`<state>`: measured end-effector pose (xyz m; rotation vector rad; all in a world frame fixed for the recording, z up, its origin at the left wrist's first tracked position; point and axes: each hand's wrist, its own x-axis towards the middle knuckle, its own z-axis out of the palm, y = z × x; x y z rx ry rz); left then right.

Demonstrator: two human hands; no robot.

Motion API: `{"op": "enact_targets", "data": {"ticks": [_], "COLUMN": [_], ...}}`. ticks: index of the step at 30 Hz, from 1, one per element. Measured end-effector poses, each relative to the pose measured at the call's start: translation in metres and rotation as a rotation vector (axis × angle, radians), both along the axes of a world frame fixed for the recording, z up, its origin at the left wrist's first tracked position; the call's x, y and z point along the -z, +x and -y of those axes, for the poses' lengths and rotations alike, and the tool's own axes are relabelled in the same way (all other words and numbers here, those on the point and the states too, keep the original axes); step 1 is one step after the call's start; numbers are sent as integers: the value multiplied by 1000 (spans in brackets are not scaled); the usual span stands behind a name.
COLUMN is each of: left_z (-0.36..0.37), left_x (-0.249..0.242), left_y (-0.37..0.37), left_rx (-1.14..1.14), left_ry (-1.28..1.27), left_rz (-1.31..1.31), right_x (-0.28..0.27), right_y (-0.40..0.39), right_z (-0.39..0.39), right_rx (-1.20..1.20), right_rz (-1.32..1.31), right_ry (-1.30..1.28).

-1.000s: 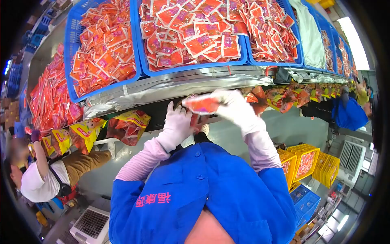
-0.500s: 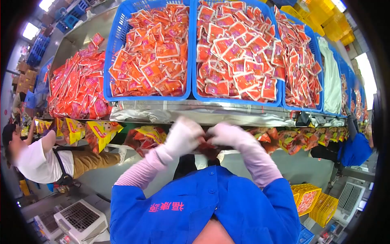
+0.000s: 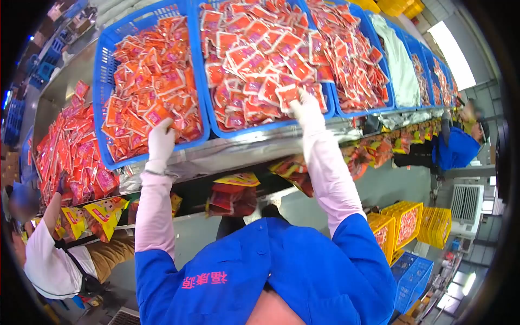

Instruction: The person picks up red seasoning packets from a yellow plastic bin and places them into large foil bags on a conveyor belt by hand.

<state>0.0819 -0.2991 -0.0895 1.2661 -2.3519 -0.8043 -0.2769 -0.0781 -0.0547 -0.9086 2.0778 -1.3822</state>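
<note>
The right hand [image 3: 309, 111] has its fingers nearly closed, pinching one red packet [image 3: 287, 97] over the near rim of the middle basket [image 3: 260, 127] — printed face up, long axis hard to tell. The left hand [image 3: 161, 140] is half curled at one packet in the left basket [image 3: 102, 108], its long axis slanting up and rightward; whether it is gripped, I cannot tell. Three blue baskets stand nearest along the desk [image 3: 64, 81] — more line its right end. Their packets are too many to count.
</note>
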Motion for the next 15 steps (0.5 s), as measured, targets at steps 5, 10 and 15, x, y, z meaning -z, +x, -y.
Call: {"op": "enact_targets", "data": {"ticks": [5,10,15], "left_z": [-180,-286,-270], "left_x": [-88,-37,3], "left_y": [-60,-133,-95], "left_rx": [415,872,909], "left_ry": [702,-169,-499], "left_rz": [-612,77,299], "right_x": [-56,-85,-20], "right_y": [1,50,88], "right_z": [-93,-151,-136], "right_rx": [-123,-511,-964], "right_rz": [415,199,-570], "right_ry": [-195,139,961]}}
